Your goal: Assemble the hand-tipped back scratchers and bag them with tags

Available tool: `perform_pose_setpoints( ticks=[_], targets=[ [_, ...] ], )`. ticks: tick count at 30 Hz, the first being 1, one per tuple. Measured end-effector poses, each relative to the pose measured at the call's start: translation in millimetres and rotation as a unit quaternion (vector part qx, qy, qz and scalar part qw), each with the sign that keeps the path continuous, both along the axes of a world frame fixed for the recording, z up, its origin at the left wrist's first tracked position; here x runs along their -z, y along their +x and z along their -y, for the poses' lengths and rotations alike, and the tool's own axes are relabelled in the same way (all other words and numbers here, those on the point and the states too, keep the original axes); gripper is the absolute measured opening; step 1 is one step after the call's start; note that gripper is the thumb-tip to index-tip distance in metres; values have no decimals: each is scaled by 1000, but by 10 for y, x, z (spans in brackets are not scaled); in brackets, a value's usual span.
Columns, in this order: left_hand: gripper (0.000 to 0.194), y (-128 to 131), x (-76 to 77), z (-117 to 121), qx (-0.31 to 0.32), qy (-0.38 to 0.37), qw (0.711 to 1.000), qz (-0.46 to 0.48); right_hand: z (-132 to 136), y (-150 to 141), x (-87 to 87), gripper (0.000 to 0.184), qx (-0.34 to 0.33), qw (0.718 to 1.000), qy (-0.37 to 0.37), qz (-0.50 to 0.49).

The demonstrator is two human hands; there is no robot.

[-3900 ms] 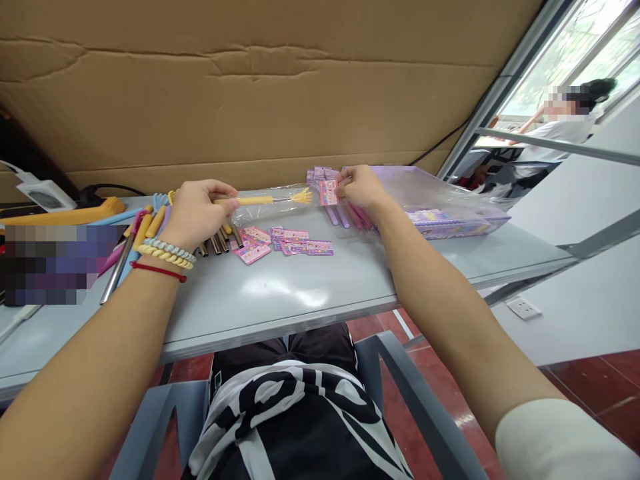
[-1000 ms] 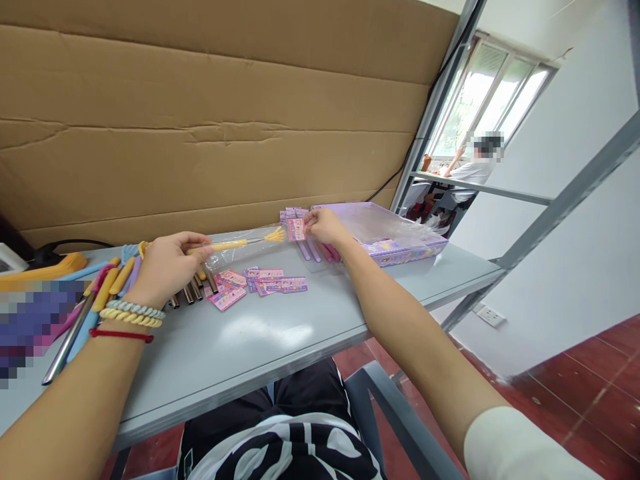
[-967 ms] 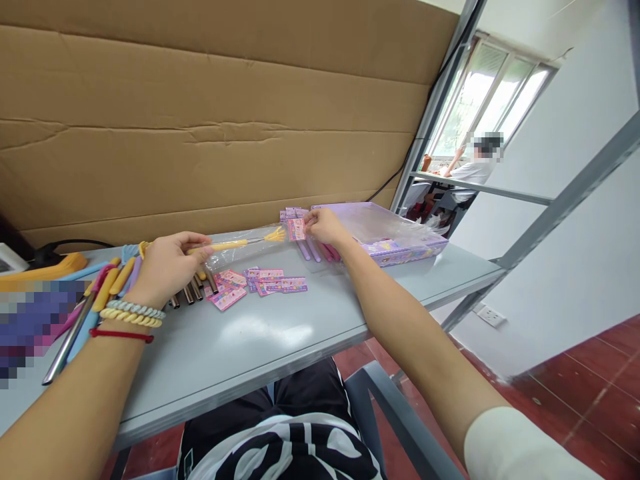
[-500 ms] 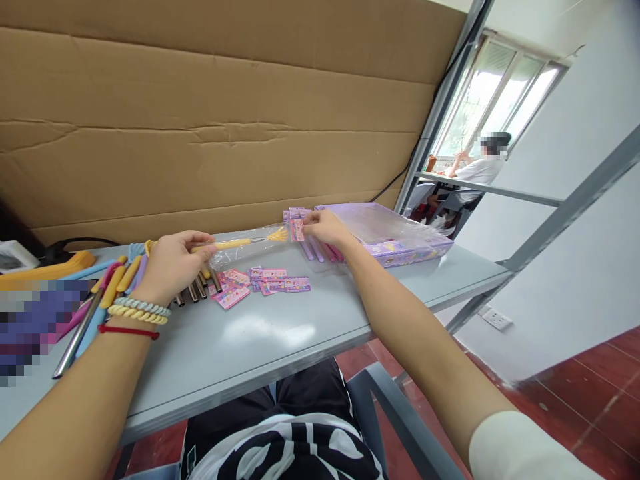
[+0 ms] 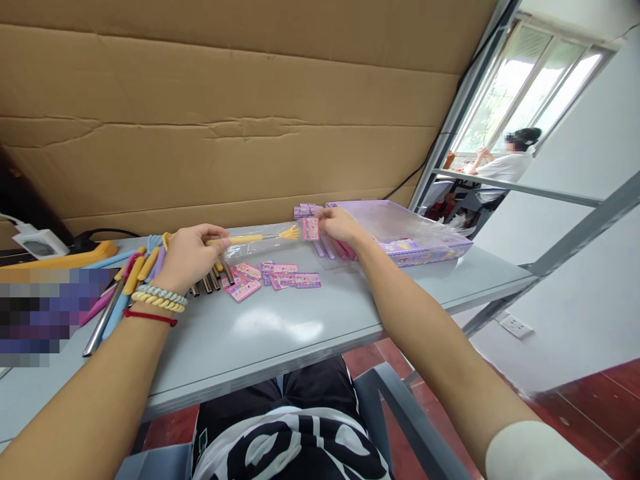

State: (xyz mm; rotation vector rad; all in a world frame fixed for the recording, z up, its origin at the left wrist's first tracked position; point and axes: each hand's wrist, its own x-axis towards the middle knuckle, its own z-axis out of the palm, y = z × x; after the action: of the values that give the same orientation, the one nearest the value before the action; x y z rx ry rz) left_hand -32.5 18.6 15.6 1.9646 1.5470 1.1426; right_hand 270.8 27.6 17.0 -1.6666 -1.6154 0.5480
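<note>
My left hand point(image 5: 193, 250) pinches the handle end of a yellow back scratcher point(image 5: 245, 239), which has a thin metal rod and a fanned, claw-like tip. The scratcher lies inside a long clear plastic bag point(image 5: 260, 249). At the bag's right end, the fingers of my right hand point(image 5: 336, 225) are closed on a small pink printed card point(image 5: 311, 229). Whether the card sits inside the bag or over it, I cannot tell. Below the bag lie several loose pink and purple cards point(image 5: 245, 285). Metal tubes with yellow parts point(image 5: 213, 280) stick out beside my left wrist.
A purple box point(image 5: 420, 250) with a clear cover stands to the right, pink and purple sticks point(image 5: 327, 248) beside it. More coloured scratchers point(image 5: 117, 300) lie at left. Cardboard point(image 5: 250, 167) backs the grey table point(image 5: 280, 347). A person point(image 5: 515, 160) sits near the window.
The view has shifted slightly left, so everything appears further right. Both hands keep their holds on the bagged back scratcher and the card, with little other movement.
</note>
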Motion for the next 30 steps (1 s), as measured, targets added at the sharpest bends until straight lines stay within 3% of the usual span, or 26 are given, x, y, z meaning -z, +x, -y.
perform_pose_setpoints(
  ticks=[2,7,12,24,30],
  targets=[
    [40,5,-5,8,-2,5,1000,0,-4,10,11,31,-4,1000,-15,6],
    [36,22,-20,31,-5,13,1000,6,-145,97,80,31,-17,999,28,16],
    [34,18,-7,22,-7,18,1000,-2,-229,149,144,20,-21,999,34,5],
    [31,21,9,26,13,16,1000,14,-27,45,38,12,-10,997,16,76],
    [30,15,39,-14,40,13,998,41,39,-10,24,18,13,998,-42,40]
  ],
)
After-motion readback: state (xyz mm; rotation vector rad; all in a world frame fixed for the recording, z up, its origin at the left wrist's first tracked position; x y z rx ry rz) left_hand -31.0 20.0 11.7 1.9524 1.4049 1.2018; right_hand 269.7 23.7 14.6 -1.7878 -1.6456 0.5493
